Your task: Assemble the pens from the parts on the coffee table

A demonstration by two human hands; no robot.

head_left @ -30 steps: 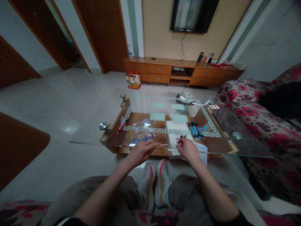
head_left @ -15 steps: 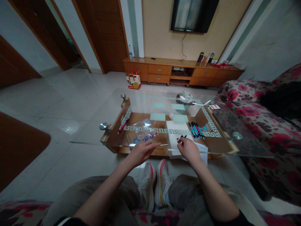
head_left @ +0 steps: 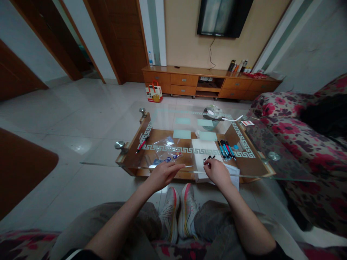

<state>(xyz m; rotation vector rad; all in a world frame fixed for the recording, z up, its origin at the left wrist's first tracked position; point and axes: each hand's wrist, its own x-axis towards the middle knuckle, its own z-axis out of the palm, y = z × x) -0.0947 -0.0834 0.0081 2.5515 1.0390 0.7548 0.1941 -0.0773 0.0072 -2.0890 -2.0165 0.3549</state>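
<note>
My right hand [head_left: 217, 173] grips a black pen [head_left: 209, 158] with its tip on white paper [head_left: 204, 153] near the front edge of a glass-topped coffee table [head_left: 268, 155]. My left hand [head_left: 162, 175] rests flat on the glass with fingers stretched toward the paper, holding nothing. Just beyond the left hand lies a clear plastic bag [head_left: 165, 150] with small blue items in it. A row of several blue, black and red pens [head_left: 225, 148] lies to the right of the paper. One red pen [head_left: 142, 143] lies alone at the table's left end.
A flowered sofa [head_left: 298, 144] runs along the right. A wooden TV cabinet [head_left: 208, 83] and wall TV [head_left: 222, 16] stand at the back, with a red and white bag [head_left: 153, 92] on the floor. A bowl with crumpled plastic [head_left: 213, 112] sits at the table's far side.
The right hand and its pen have shifted very slightly left on the paper. The left hand has stayed in place.
</note>
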